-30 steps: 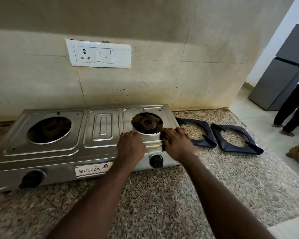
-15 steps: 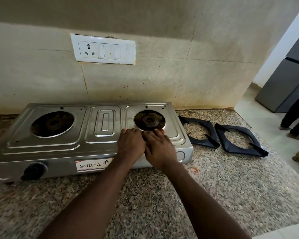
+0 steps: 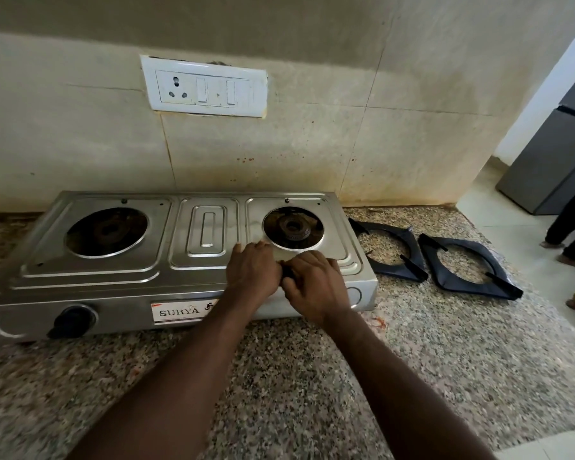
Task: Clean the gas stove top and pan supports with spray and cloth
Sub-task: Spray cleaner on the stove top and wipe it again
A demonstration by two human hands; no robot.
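My left hand and right hand press flat together on the stove top, grasping nothing certain (something dark between them), pan supports lying rightward, nearer my right.

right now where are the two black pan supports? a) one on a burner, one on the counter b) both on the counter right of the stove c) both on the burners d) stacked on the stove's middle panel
b: both pan supports, one and the other, lie flat side by side on the granite counter to the right of the stove, and both burners are bare.
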